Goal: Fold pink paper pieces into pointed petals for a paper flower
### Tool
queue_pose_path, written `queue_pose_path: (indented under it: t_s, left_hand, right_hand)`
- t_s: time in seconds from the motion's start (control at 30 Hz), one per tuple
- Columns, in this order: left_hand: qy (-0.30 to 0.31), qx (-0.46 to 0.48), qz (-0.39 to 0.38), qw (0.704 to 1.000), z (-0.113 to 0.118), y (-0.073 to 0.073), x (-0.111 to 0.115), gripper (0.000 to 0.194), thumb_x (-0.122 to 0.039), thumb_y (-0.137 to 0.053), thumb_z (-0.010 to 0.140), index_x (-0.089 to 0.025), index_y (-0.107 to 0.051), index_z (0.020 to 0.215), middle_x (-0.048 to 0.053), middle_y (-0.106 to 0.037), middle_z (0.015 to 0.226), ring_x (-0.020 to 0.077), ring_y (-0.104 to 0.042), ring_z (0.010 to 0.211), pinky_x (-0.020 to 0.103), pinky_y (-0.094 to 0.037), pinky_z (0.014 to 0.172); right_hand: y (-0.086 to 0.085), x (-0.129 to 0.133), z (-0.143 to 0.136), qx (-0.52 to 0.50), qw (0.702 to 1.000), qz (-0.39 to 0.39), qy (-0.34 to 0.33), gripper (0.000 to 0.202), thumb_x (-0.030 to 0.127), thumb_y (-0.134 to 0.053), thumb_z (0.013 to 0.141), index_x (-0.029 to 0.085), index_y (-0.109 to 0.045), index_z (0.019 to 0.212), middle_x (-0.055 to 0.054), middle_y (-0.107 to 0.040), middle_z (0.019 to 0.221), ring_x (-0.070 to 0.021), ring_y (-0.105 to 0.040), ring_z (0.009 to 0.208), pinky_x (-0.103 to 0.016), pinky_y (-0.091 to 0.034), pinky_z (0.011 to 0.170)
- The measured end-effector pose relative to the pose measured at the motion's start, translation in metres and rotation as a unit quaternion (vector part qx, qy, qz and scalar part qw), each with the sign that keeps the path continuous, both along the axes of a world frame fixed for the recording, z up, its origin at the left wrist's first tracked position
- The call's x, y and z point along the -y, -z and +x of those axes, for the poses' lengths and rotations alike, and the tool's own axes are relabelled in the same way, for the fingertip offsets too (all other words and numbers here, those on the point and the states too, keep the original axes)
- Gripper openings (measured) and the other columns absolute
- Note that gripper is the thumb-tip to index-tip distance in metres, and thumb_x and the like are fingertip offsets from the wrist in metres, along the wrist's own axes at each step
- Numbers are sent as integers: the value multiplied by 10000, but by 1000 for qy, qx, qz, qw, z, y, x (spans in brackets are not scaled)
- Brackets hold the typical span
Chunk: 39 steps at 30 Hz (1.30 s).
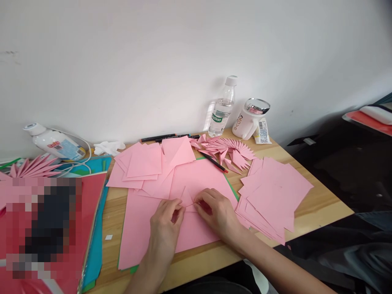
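Observation:
A small folded piece of pink paper (186,197) is pinched between both hands, above large pink sheets (147,241). Its left corner is in the fingertips of my left hand (167,216). My right hand (216,210) grips the right corner with thumb and forefinger. Behind the hands lies a heap of loose pink squares (143,161). More cut pink pieces (275,192) are stacked on the right. A fan of folded pink paper units (229,147) curves at the back, beside a black pen with a red end (214,161).
A water bottle (222,110), a white lidded mug (247,120) and a small tube (262,131) stand by the wall. On the left are a tilted white bottle (56,143), a cable, and red and blue sheets (93,253) under a blurred dark object (50,220). The wooden table's edge (333,210) runs along the right.

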<state>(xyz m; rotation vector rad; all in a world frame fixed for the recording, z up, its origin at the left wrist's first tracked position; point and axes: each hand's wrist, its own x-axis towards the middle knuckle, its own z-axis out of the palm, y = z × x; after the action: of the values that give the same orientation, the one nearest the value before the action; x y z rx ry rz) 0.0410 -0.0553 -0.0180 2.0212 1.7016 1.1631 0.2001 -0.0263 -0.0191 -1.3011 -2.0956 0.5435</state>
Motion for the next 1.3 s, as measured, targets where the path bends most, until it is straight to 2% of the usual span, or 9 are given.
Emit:
queue_pose_path:
  t_s: [0.2, 0.37, 0.43, 0.5, 0.63, 0.77, 0.87, 1.0, 1.3]
  left_hand:
    - [19, -30, 73, 997, 2, 6, 0, 105, -116, -490, 812, -169, -580, 821, 16, -613, 663, 138, -580, 628, 251, -512, 561]
    - [27, -76, 79, 994, 3, 3, 5, 135, -109, -458, 842, -146, -586, 861, 35, -609, 688, 150, -577, 656, 276, -531, 578]
    - [53, -134, 78, 986, 3, 4, 13, 214, -63, -416, 845, -112, -592, 955, 81, -639, 781, 177, -595, 757, 309, -546, 651]
    - [77, -212, 91, 970, 2, 8, 26, 343, 4, -358, 825, -83, -568, 1081, 151, -640, 1027, 228, -575, 978, 365, -531, 789]
    - [97, -298, 125, 941, 1, 22, 51, 435, 23, -330, 804, -37, -499, 1200, 183, -489, 1305, 310, -334, 1280, 421, -446, 946]
    - [109, -352, 126, 921, 1, 26, 55, 437, 13, -316, 796, 2, -485, 1199, 208, -495, 1292, 316, -324, 1283, 410, -453, 952]
    - [112, -401, 116, 902, 2, 17, 52, 472, 38, -301, 761, -7, -497, 1188, 183, -534, 1262, 284, -355, 1268, 365, -473, 939]
    - [127, -433, 110, 886, 1, 6, 51, 493, 38, -303, 721, 20, -514, 1167, 206, -538, 1247, 323, -373, 1246, 378, -477, 932]
    - [133, -388, 104, 906, -2, 17, 53, 517, 32, -300, 724, 16, -483, 1208, 201, -526, 1263, 325, -317, 1279, 413, -441, 963]
  right_hand:
    - [1, 2, 4, 34, 998, 34, -36, 251, 132, -471, 850, 234, -642, 1003, -52, -620, 853, -155, -544, 764, -253, -459, 642]
    - [4, 0, 7, 62, 996, 46, -50, 234, 171, -513, 848, 288, -699, 928, -52, -597, 821, -150, -543, 749, -245, -455, 616]
    - [4, -1, 6, 67, 995, 45, -52, 244, 173, -510, 850, 301, -699, 938, -52, -588, 805, -146, -543, 731, -243, -450, 602]
    - [3, -1, 6, 69, 995, 42, -53, 239, 181, -514, 849, 299, -701, 941, -54, -581, 794, -144, -543, 721, -242, -450, 596]
    - [2, -1, 5, 61, 996, 37, -55, 227, 171, -528, 835, 283, -708, 916, -52, -590, 796, -143, -546, 713, -245, -451, 596]
    - [3, -1, 6, 55, 996, 35, -59, 231, 154, -538, 825, 278, -709, 918, -55, -595, 797, -148, -549, 722, -251, -454, 604]
    - [5, -2, 6, 51, 996, 36, -58, 224, 161, -541, 827, 275, -708, 922, -55, -595, 787, -150, -547, 723, -253, -456, 609]
    - [6, -3, 6, 50, 996, 39, -64, 223, 169, -536, 833, 279, -703, 933, -51, -596, 792, -144, -545, 726, -243, -456, 606]
    - [5, -6, 8, 40, 997, 12, -71, 271, 118, -519, 817, 283, -700, 934, -45, -606, 802, -150, -549, 733, -251, -455, 607]
